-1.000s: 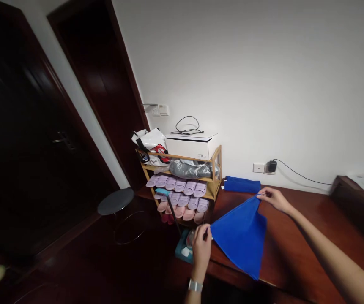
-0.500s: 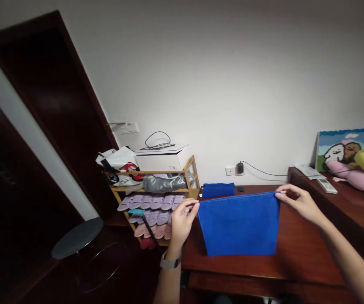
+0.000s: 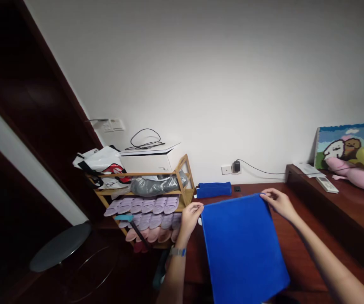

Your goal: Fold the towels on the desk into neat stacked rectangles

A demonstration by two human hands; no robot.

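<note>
We hold the blue cloth (image 3: 242, 249) spread between our two hands, hanging before the table (image 3: 305, 249) and hiding part of its front edge. Our left hand (image 3: 190, 219) pinches one upper corner between thumb and fingers; our right hand (image 3: 278, 202) pinches the other, a little higher. To do this well, we should draw the hands evenly apart so the top edge runs straight, level them, and grip only the very corners. The lower edge slants, so squaring it would help too.

Beyond, at the table's back left corner, lies a folded blue cloth (image 3: 214, 190). Past the left edge, a wooden rack (image 3: 188, 195) bears purple slippers (image 3: 148, 205), with pink slippers (image 3: 153, 234) below. Above them lies a grey bundle in clear plastic (image 3: 150, 186). On top sit a white bag (image 3: 101, 162), contents unclear, and a white box (image 3: 146, 162), its inside hidden, with a black cable (image 3: 146, 146) on its lid.
</note>
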